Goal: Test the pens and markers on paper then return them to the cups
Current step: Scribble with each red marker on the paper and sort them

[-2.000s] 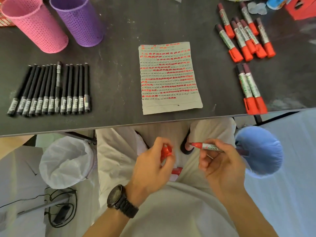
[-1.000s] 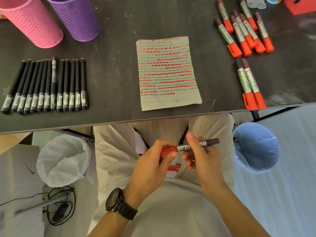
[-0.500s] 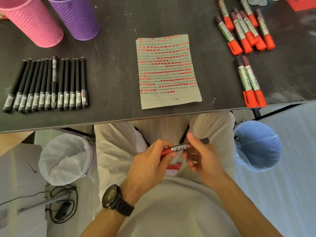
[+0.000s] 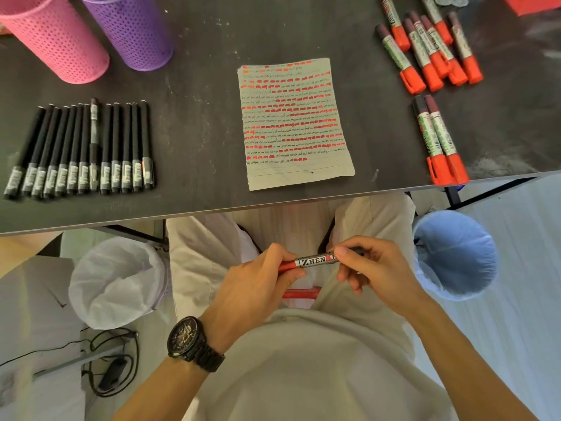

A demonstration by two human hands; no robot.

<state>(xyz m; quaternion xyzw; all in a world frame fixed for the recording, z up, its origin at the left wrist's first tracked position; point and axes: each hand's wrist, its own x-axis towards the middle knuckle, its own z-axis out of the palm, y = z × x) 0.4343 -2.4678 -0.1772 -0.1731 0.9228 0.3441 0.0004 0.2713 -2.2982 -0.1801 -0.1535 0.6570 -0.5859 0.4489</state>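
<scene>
Below the table edge, over my lap, both hands hold one red marker (image 4: 315,261) level. My left hand (image 4: 258,284) grips its red cap end and my right hand (image 4: 373,268) pinches the barrel's other end. The paper (image 4: 296,123), covered in red and black test marks, lies mid-table. A row of several black pens (image 4: 82,147) lies at the left. Several red markers (image 4: 428,47) are piled at the far right, with two more (image 4: 438,141) by the table's front edge. The pink cup (image 4: 54,38) and purple cup (image 4: 133,28) stand at the back left.
The dark table (image 4: 197,117) ends in a front edge just above my knees. A white-lined bin (image 4: 118,281) stands on the floor at the left and a blue-lined bin (image 4: 455,256) at the right. Cables lie on the floor at lower left.
Two seconds ago the cap was off in my left hand and the marker in my right. The hands came together and the cap now sits on the marker.
</scene>
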